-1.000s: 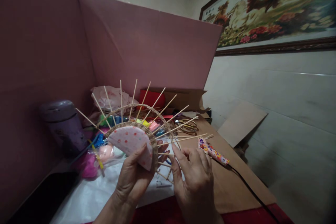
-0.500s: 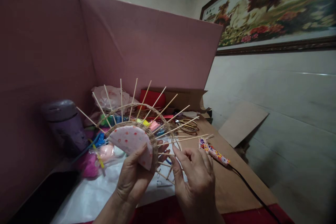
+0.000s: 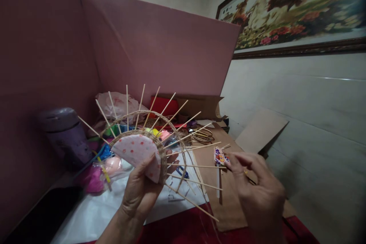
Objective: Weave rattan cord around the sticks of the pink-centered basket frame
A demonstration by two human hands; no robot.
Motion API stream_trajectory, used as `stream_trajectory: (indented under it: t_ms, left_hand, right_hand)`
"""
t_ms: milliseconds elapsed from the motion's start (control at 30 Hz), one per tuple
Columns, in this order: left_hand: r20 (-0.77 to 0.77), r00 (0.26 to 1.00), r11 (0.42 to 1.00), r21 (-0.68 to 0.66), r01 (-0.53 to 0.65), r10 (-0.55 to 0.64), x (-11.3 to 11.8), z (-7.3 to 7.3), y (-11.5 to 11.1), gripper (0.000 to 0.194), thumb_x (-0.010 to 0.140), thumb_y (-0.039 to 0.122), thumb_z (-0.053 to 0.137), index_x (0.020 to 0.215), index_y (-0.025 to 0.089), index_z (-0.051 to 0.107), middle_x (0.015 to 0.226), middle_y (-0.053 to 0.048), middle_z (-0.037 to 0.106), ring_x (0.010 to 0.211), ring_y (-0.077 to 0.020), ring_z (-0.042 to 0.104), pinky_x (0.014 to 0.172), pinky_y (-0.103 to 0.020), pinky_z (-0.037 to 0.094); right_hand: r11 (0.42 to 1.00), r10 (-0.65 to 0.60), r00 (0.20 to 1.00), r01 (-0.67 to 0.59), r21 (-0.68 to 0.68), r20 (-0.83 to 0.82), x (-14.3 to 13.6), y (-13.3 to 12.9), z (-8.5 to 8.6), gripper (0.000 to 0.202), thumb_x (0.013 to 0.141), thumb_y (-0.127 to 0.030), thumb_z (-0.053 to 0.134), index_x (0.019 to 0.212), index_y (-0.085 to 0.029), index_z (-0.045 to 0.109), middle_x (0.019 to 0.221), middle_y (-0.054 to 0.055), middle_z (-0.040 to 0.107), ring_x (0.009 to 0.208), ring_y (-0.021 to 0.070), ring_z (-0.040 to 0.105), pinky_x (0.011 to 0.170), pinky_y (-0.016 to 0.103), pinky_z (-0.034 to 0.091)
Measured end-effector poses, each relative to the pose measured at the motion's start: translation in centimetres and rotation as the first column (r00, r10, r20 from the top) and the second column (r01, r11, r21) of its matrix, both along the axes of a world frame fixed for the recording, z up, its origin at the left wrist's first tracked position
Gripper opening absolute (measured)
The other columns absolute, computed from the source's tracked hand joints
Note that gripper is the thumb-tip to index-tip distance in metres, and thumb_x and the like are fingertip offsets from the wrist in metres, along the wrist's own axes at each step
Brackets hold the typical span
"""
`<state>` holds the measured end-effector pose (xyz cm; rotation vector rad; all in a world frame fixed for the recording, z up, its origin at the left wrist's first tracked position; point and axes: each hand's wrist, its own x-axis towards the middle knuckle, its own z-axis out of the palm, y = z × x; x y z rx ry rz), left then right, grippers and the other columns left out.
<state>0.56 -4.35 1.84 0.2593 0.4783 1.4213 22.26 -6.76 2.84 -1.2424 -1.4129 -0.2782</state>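
Observation:
My left hand [image 3: 143, 187] grips a half-round piece by its lower right side, thumb on the front. Its face is white cloth with red dots [image 3: 134, 148], edged with a woven twine border [image 3: 162, 156]. Thin wooden sticks [image 3: 167, 110] fan outward from that border. A twine braid [image 3: 174, 126] arcs across the sticks, apart from the border, and loose strands hang near the lower sticks. Off to the right, my right hand [image 3: 257, 187] closes round the handle of a flower-patterned glue gun [image 3: 219, 156], hiding most of it.
A purple lidded bottle [image 3: 65, 137] stands at left. Bagged coloured clay-like lumps [image 3: 95, 179] lie behind the piece, with coiled cord [image 3: 203, 135] farther right. White sheeting [image 3: 88, 213] and brown cardboard [image 3: 228, 209] cover the table. A pink partition [image 3: 160, 45] rises behind.
My right hand has left the braid and lower sticks, moved right and closed on the glue gun. The half-round piece, still in my left hand, shows slightly farther left.

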Motion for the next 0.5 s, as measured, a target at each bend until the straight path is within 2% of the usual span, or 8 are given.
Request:
stream_trajectory:
  t_ms: [67,100,167,233,267,333,500]
  left_hand:
    - [-0.009,1.000,1.000,-0.010,-0.024,0.024,-0.1,0.1,0.0,0.017,0.077,0.008,0.051,0.085,0.012,0.065,0.085,-0.014,0.071,0.085,-0.0307,0.066,0.072,-0.046,0.053]
    - [-0.007,0.999,0.999,-0.017,-0.037,0.037,-0.1,0.2,0.0,0.018,0.076,0.008,0.051,0.087,0.013,0.065,0.085,-0.013,0.071,0.084,-0.0301,0.066,0.071,-0.045,0.054]
    - [0.006,0.998,0.998,-0.031,-0.059,0.059,-0.2,0.3,0.0,0.022,0.075,0.006,0.052,0.090,0.016,0.065,0.084,-0.010,0.072,0.081,-0.0279,0.067,0.068,-0.042,0.055]
    - [0.014,0.997,0.997,-0.038,-0.071,0.072,-0.2,0.4,0.0,0.025,0.074,0.004,0.052,0.091,0.017,0.065,0.082,-0.009,0.072,0.078,-0.0261,0.067,0.064,-0.039,0.056]
    - [0.014,0.997,0.996,-0.038,-0.075,0.076,-0.2,0.4,0.0,0.025,0.073,0.004,0.052,0.090,0.017,0.065,0.082,-0.009,0.072,0.076,-0.0257,0.068,0.063,-0.038,0.056]
    - [-0.004,0.997,0.997,-0.035,-0.071,0.071,-0.2,0.5,0.0,0.024,0.072,0.004,0.053,0.090,0.015,0.065,0.082,-0.009,0.072,0.074,-0.0261,0.068,0.061,-0.039,0.056]
    - [0.009,0.998,0.997,-0.042,-0.069,0.069,-0.3,0.5,0.0,0.023,0.072,0.003,0.052,0.088,0.015,0.064,0.079,-0.009,0.072,0.074,-0.0243,0.068,0.062,-0.037,0.056]
  right_hand:
    - [0.988,-0.076,0.997,0.074,-0.137,-0.003,2.6,1.4,-0.8,0.014,0.083,-0.027,0.051,0.088,-0.019,0.062,0.084,0.005,0.062,0.077,0.0191,0.056,0.070,0.030,0.043]
    - [0.967,-0.078,0.994,0.093,-0.238,0.075,4.0,2.2,-1.4,0.017,0.083,-0.026,0.047,0.090,-0.019,0.062,0.087,0.006,0.062,0.080,0.0203,0.056,0.070,0.031,0.042]
    - [0.849,-0.034,0.944,0.200,-0.489,0.328,6.5,4.0,-2.9,0.025,0.081,-0.023,0.045,0.097,-0.017,0.063,0.093,0.011,0.062,0.088,0.0242,0.055,0.075,0.033,0.041]
    - [0.718,0.007,0.864,0.347,-0.604,0.504,7.9,5.4,-4.3,0.029,0.082,-0.026,0.045,0.102,-0.014,0.062,0.100,0.015,0.061,0.095,0.0277,0.053,0.078,0.035,0.038]
    - [0.679,0.048,0.834,0.376,-0.630,0.550,8.2,5.9,-4.9,0.030,0.083,-0.025,0.044,0.104,-0.014,0.062,0.100,0.015,0.062,0.096,0.0277,0.053,0.078,0.035,0.036]
    - [0.650,0.101,0.805,0.392,-0.651,0.585,8.1,6.4,-5.8,0.029,0.083,-0.022,0.042,0.104,-0.016,0.062,0.096,0.014,0.063,0.093,0.0263,0.054,0.077,0.034,0.035]
    - [0.665,0.112,0.802,0.378,-0.644,0.587,7.0,6.5,-6.4,0.036,0.079,-0.011,0.041,0.111,-0.015,0.058,0.098,0.013,0.062,0.092,0.0247,0.054,0.075,0.032,0.034]
